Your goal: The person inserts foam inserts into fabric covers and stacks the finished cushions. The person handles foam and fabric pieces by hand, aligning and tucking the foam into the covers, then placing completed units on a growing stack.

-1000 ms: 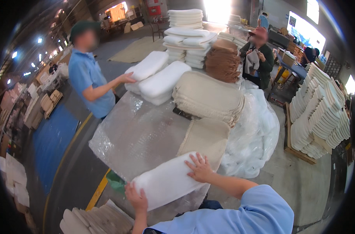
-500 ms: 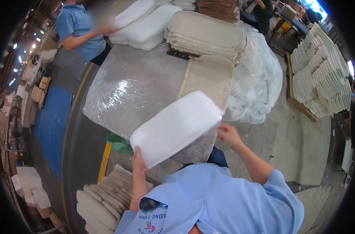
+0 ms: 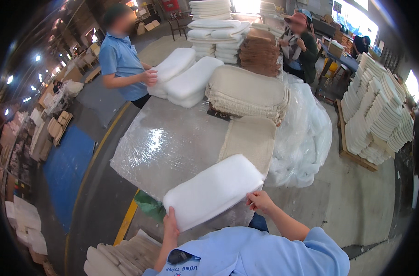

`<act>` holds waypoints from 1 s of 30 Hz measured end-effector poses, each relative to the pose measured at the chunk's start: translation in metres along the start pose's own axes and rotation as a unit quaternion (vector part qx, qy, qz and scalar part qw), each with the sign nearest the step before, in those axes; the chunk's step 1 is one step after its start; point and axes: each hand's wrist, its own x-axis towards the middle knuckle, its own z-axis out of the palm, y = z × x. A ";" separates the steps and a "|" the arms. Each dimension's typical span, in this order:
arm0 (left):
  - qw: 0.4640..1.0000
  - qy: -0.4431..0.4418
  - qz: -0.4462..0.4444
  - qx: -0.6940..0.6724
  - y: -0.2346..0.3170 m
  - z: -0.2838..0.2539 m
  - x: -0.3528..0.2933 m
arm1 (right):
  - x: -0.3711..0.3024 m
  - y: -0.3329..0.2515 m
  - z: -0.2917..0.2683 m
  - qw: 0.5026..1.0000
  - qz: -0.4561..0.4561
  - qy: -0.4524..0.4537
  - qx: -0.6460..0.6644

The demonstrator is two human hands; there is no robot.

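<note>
1. Centrally, head view: one white pad [image 3: 214,191], thick, oblong, rounded at the corners; lies just ahead of the hands and spans the space between them.
2. Long axis of same: slants from the left hand's side, nearer the body, to a farther end ahead of the right hand; neither square to the body nor pointing straight away from it.
3. Left hand [image 3: 170,225]: clamped on the pad's near left end, thumb on the pad, other fingers mostly hidden. The nearer hand, being in plain contact.
4. Right hand [image 3: 261,201]: well apart from the left, fingers curled together at the near right corner; cannot tell whether they pinch the edge or sit just beside it.
5. Beige pad [image 3: 248,138]: flat, ahead of the right hand, partly covered by the white pad's far end.
6. Plastic-covered tabletop [image 3: 172,142]: ahead of the left hand, under both pads.
7. Beige stack [image 3: 246,89]: farther ahead of the right hand, beyond the single beige pad.
8. Green crumpled item [image 3: 149,206]: just left of the left hand.
9. Clear plastic bundle [image 3: 304,133]: ahead and right of the right hand.
</note>
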 end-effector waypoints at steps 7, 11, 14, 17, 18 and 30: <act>0.998 0.040 0.000 -0.042 -0.012 0.002 0.000 | -0.035 0.042 -0.034 0.988 0.014 -0.047 -0.143; 0.938 0.224 0.134 0.226 -0.020 -0.020 -0.006 | -0.066 0.040 -0.063 0.915 0.056 -0.085 -0.390; 0.844 0.263 0.336 0.325 -0.017 -0.029 -0.023 | -0.074 0.017 -0.060 0.857 -0.044 -0.118 -0.500; 0.946 -0.021 0.229 0.229 0.001 0.014 -0.049 | -0.061 -0.011 -0.019 0.793 -0.245 -0.153 -0.536; 0.941 -0.129 0.215 0.225 0.002 0.031 -0.056 | -0.059 -0.033 0.007 0.793 -0.276 -0.183 -0.511; 0.945 -0.303 0.017 0.120 0.007 0.066 -0.076 | -0.077 -0.095 0.091 0.775 -0.343 -0.166 -0.504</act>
